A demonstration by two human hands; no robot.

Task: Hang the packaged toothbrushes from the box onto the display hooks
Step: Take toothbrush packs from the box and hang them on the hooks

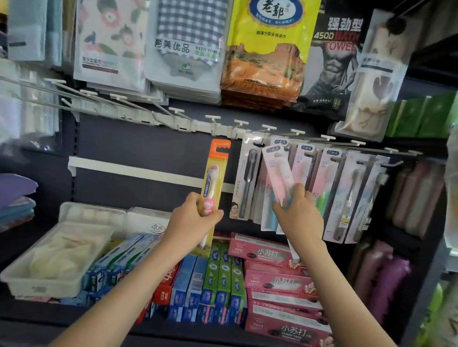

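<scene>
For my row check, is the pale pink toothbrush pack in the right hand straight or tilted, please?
Tilted: the pale pink toothbrush pack leans top-left in the right hand's grip, across the straight hanging packs.

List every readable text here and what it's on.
"老郭": yellow bag.
"强劲型", "450D BATH": black towel pack.
"肖美优品": checked towel pack.
"小苏打": pink toothpaste boxes.
Orange toothbrush pack in left hand, pink toothbrush pack in right hand: too blurred.

Hands (191, 225), two; held toothbrush packs (214, 177), two, one per hand; hung packs (245, 180), apparently six, overlapping at right.
</scene>
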